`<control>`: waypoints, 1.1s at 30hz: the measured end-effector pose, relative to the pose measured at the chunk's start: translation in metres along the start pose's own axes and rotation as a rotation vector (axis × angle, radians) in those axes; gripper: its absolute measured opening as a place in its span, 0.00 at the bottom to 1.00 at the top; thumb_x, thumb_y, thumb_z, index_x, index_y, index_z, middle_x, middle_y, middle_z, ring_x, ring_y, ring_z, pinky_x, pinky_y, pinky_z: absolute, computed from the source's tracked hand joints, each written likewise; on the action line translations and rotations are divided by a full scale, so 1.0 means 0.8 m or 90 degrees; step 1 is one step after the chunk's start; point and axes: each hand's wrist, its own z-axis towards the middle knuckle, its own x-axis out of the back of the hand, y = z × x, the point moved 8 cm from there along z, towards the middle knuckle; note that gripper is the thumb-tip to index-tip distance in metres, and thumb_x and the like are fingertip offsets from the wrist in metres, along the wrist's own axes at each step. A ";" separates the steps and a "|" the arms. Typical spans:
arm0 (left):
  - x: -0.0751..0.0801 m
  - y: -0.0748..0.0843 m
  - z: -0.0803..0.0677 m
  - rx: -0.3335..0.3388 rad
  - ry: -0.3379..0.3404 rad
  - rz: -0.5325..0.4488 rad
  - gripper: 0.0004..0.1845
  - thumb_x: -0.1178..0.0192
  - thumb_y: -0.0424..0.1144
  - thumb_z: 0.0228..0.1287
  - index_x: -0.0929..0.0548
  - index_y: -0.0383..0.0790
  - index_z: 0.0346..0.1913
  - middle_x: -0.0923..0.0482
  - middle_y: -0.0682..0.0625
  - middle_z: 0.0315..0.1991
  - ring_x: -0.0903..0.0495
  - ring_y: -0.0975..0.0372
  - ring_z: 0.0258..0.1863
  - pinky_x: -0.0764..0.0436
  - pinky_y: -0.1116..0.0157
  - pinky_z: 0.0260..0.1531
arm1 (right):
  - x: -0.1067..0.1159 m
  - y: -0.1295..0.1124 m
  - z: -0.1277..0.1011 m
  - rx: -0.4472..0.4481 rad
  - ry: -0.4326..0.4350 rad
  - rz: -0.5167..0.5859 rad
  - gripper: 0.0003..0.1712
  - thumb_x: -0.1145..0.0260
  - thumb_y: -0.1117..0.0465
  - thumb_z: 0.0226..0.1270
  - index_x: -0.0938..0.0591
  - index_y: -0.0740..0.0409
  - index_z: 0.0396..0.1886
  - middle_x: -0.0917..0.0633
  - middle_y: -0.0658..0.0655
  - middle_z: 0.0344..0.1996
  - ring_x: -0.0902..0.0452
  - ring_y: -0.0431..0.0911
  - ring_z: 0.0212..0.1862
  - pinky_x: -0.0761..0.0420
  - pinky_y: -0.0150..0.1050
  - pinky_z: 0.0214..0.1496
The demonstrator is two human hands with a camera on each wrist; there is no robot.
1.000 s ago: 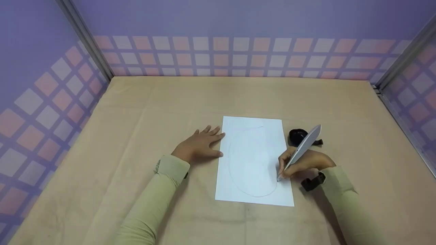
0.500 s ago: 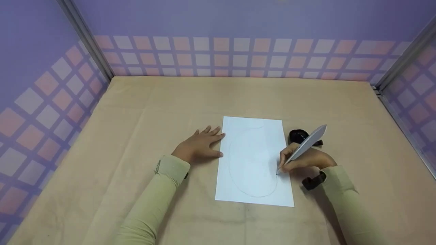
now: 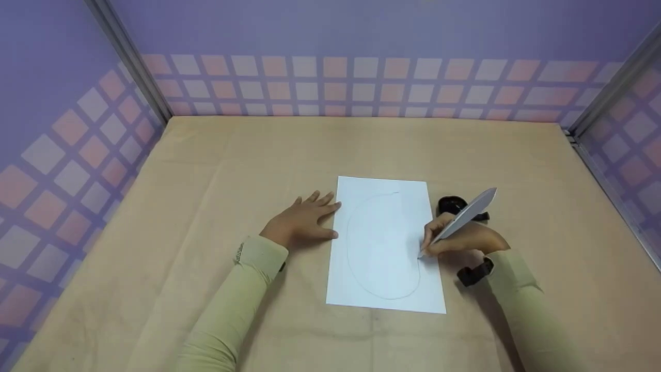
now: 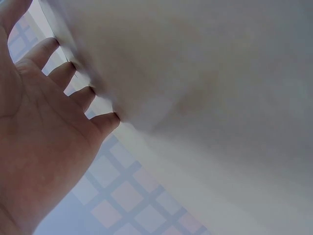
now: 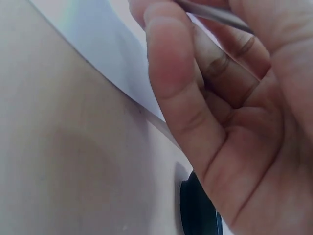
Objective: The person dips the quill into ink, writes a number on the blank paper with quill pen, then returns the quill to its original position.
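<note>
A white sheet of paper (image 3: pixel 382 232) lies on the covered table, bearing a thin curved line like a large open oval. My right hand (image 3: pixel 462 240) pinches a pale grey feather-shaped pen (image 3: pixel 467 213), its tip on the paper near the right edge, at the line's end. In the right wrist view, the pen's dark shaft (image 5: pixel 220 17) runs between thumb and fingers. My left hand (image 3: pixel 304 219) rests with spread fingers at the sheet's left edge, thumb and index fingertip touching it. In the left wrist view the left hand (image 4: pixel 54 112) has its fingertips on the table.
Just beyond my right hand sits a glossy black rounded object (image 3: pixel 452 205) with a short stub (image 3: pixel 483 216); my hand and the pen partly cover it. A beige cloth (image 3: pixel 248 150) covers the table. Purple walls with pink and white squares (image 3: pixel 335 93) border the back and sides.
The pen tip has moved up the sheet in my right hand, and the drawn line on the right side is longer. My left hand has stayed in place.
</note>
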 end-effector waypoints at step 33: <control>0.002 0.003 0.001 -0.022 -0.005 0.003 0.42 0.46 0.62 0.63 0.48 0.56 0.76 0.61 0.54 0.78 0.66 0.53 0.78 0.63 0.45 0.74 | 0.018 0.009 0.016 -0.035 0.091 -0.070 0.03 0.28 0.67 0.55 0.13 0.64 0.29 0.14 0.53 0.26 0.26 0.35 0.25 0.25 0.28 0.29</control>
